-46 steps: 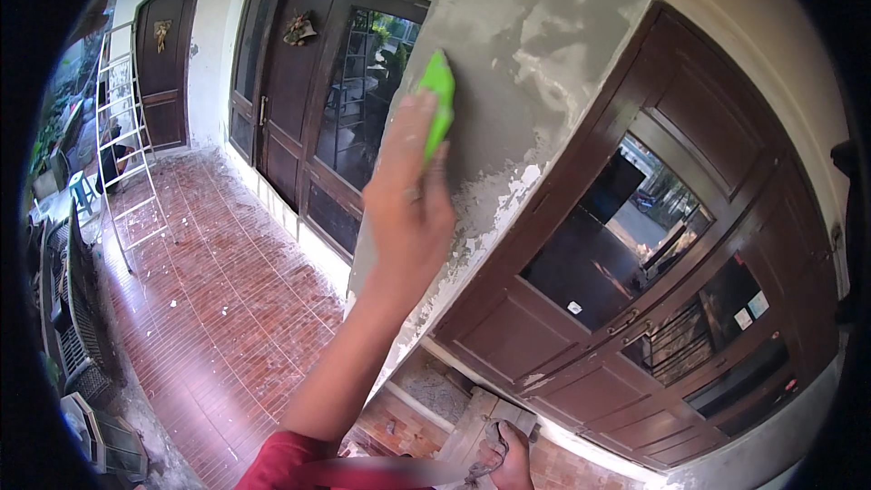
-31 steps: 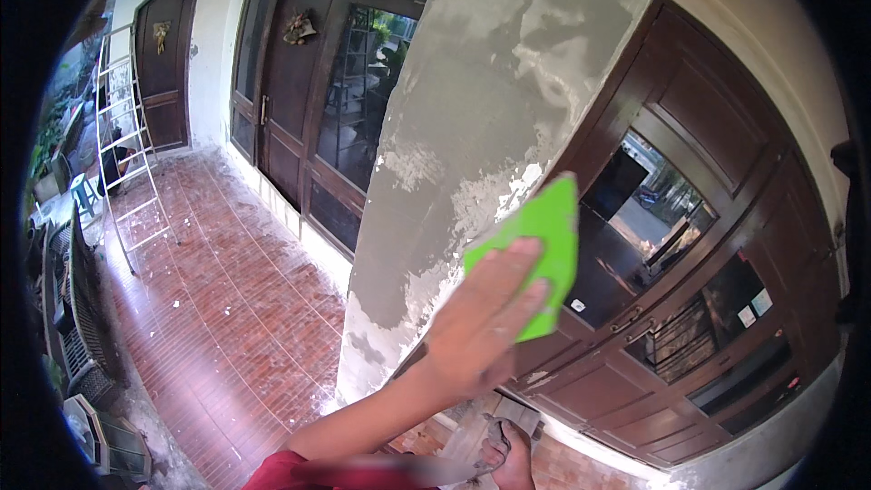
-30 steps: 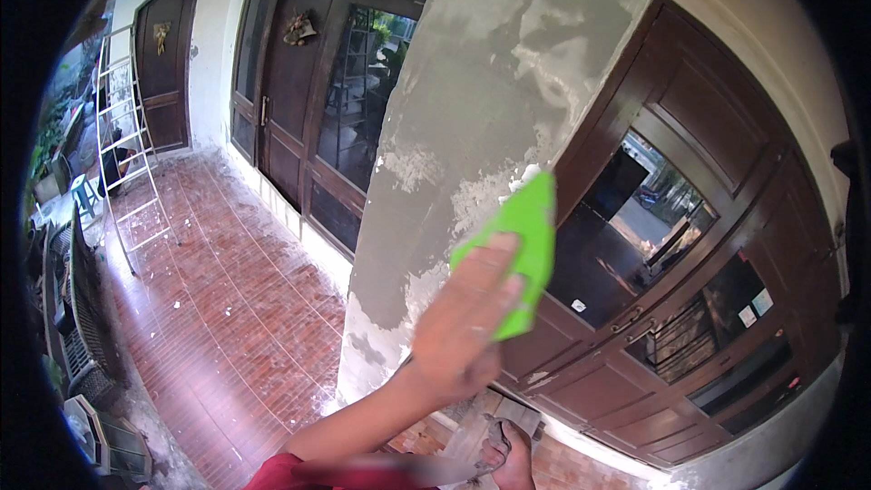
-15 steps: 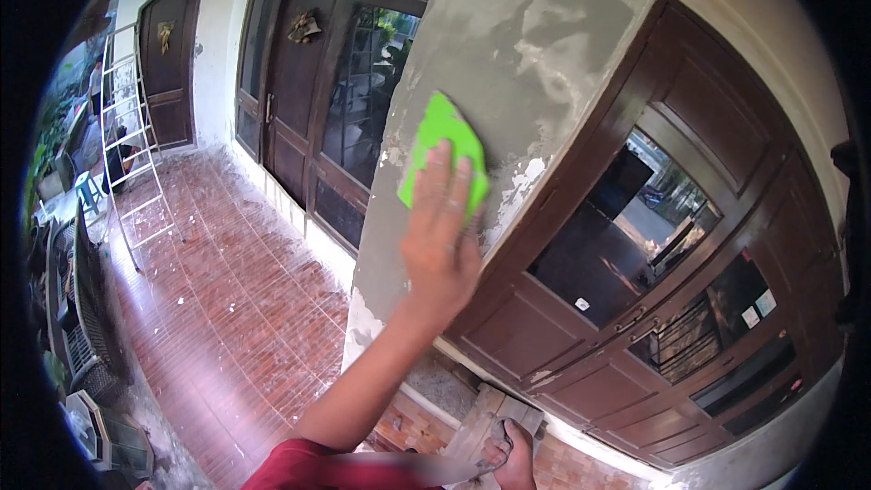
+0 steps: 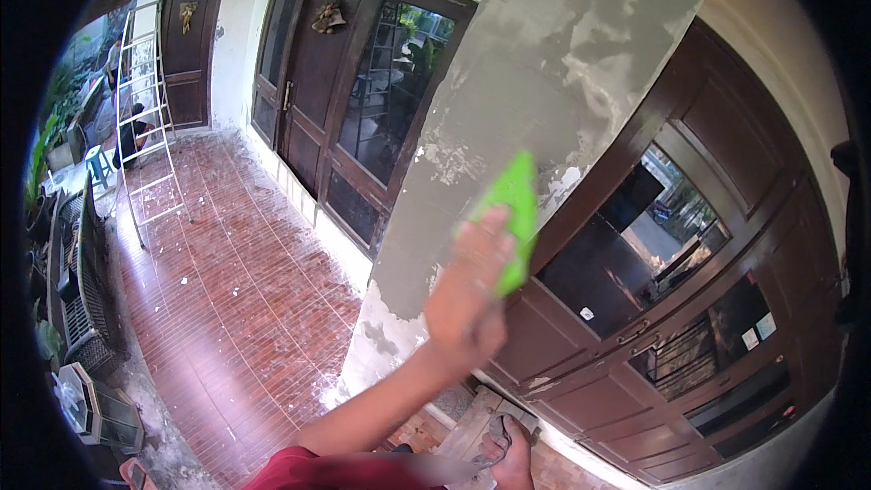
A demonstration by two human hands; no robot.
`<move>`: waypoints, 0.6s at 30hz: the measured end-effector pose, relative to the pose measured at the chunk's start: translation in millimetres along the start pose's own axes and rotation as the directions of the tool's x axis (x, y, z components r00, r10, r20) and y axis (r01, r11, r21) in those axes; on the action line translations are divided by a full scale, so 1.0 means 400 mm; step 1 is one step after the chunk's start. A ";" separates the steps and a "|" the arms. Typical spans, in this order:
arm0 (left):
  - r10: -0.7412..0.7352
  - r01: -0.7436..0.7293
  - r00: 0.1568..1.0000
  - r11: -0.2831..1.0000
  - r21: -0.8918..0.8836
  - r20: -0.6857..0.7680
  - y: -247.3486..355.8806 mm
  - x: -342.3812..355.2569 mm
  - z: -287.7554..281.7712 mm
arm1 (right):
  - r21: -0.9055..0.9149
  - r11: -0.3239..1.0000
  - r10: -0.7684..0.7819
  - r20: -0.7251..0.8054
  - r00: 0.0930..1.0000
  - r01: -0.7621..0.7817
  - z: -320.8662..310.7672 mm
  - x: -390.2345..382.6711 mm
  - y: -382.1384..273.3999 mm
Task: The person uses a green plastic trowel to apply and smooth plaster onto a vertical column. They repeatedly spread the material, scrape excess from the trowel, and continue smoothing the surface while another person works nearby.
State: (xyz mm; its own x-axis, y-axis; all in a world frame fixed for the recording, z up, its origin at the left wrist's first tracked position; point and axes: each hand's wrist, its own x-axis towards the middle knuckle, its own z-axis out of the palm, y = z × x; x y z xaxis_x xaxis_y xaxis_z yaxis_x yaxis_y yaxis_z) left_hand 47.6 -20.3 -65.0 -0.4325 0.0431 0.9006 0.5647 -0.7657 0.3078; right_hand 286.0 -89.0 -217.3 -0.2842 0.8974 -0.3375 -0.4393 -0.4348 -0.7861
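My left hand [image 5: 467,295] is closed on a bright green plastic spreader [image 5: 515,218], blurred by motion. Its blade is tilted, nearly edge-on, against the right side of the pillar [image 5: 531,82], which wears patchy grey plaster. Below the spreader, bare whitish patches show on the pillar's lower part. Low in the picture, my right hand [image 5: 517,458] grips the grey-smeared handle of what looks like a trowel [image 5: 496,428]; its blade is mostly hidden or blurred by my red sleeve.
A weathered wooden board [image 5: 464,425] sits beneath my right hand. Brown glazed doors [image 5: 635,336] flank the pillar on the right. A white ladder [image 5: 150,163] stands far left on the red tiled floor [image 5: 236,327], littered with white crumbs. Near it a person in dark clothing [image 5: 133,132] is low down.
My left hand has swept the spreader down and right across the plaster, turning its face more edge-on. My right hand keeps its grip. The whole view has shifted slightly.
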 end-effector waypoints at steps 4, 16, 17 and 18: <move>0.022 0.009 0.990 0.975 0.221 -0.139 -0.124 0.056 -0.023 | 0.045 0.999 -0.008 -0.010 1.000 0.008 -0.013 -0.013 0.008; -0.006 -0.004 0.985 0.998 0.055 0.170 -0.009 -0.064 0.096 | -0.038 0.999 0.018 -0.045 0.999 -0.020 -0.011 -0.009 0.013; 0.006 -0.011 0.980 1.000 0.026 0.198 0.014 -0.072 0.093 | -0.079 0.997 0.011 -0.008 1.000 -0.012 -0.004 -0.005 0.011; 0.016 -0.016 0.973 1.000 -0.001 0.229 0.032 -0.077 0.086 | -0.072 0.997 0.022 -0.021 1.000 -0.023 0.004 -0.002 0.012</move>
State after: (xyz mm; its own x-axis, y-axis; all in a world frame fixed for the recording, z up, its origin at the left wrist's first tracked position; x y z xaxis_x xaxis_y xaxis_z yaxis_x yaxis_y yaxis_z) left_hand 92.3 -9.4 -78.4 -0.2505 0.1766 0.9519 0.5710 -0.7671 0.2926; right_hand 282.8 -91.7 -219.9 -0.2755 0.8891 -0.3654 -0.3703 -0.4489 -0.8132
